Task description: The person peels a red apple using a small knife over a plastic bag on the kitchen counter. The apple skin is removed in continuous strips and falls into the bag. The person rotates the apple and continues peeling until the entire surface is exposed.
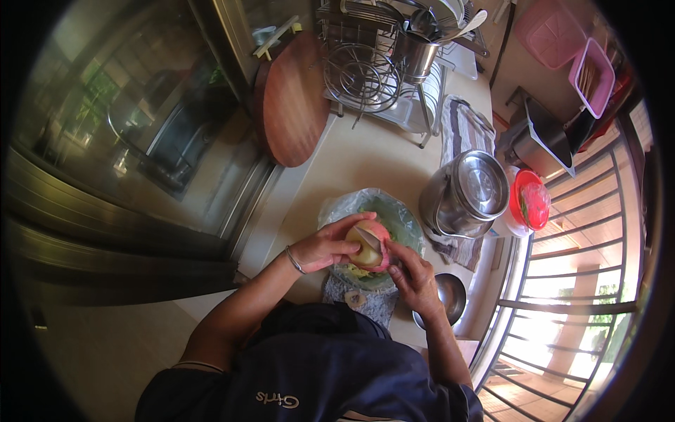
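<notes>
My left hand (328, 245) holds a partly peeled apple (364, 257), with pale flesh bared on the near side and pink-red skin on the far and right sides. In my right hand (421, 284) is a knife, its blade (370, 240) lying against the apple; the fingers hide its handle. A strip of peel hangs at the apple's right edge by my right fingers. Directly below both hands stands a round container lined with a clear plastic bag (403, 211), with yellow-green scraps (358, 271) inside.
A lidded steel pot (464, 195) stands right on a striped cloth (464, 118), near a red bowl (532, 203). By my right wrist sits a steel bowl (452, 295). A round wooden board (295, 100) leans at left, beside a dish rack (422, 111). A barred window (569, 253) borders the right.
</notes>
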The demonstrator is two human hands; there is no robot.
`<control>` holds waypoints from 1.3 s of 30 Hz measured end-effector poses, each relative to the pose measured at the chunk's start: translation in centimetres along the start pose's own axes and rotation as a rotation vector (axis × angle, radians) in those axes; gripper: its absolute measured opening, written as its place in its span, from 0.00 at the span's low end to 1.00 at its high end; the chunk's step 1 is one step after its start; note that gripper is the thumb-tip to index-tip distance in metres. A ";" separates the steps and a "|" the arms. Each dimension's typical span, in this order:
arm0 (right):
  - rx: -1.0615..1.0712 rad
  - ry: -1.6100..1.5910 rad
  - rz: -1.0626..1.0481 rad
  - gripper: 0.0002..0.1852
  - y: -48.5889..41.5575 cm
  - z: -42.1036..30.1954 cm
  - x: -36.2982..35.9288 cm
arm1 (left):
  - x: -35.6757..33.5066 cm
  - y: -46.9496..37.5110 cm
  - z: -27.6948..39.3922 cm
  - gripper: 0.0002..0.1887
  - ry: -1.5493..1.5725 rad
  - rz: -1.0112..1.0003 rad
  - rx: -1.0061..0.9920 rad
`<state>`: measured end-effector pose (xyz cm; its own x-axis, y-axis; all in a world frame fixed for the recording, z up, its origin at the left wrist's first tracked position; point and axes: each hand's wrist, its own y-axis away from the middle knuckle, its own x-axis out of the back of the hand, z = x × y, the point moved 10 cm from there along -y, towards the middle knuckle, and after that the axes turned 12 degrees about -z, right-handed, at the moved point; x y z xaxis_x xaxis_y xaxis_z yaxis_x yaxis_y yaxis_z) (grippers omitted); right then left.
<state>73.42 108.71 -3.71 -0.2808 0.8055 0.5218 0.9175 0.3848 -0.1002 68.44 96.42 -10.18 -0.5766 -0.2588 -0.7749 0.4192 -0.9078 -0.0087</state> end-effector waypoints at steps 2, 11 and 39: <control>0.023 0.034 0.025 0.26 0.0 -0.6 0.1 | 0.4 0.1 0.0 0.40 -0.007 0.028 -0.026; -0.014 0.098 -0.023 0.28 0.0 -1.4 -0.3 | 0.1 0.0 -0.3 0.42 -0.070 0.006 0.029; -0.061 0.102 -0.098 0.29 0.3 -1.2 -0.8 | 2.9 0.8 -0.8 0.32 -0.104 0.134 0.030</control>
<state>74.26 107.66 -3.17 -0.3426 0.7143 0.6102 0.9033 0.4289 0.0051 67.70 95.21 -12.95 -0.5867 -0.4098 -0.6985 0.4773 -0.8717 0.1105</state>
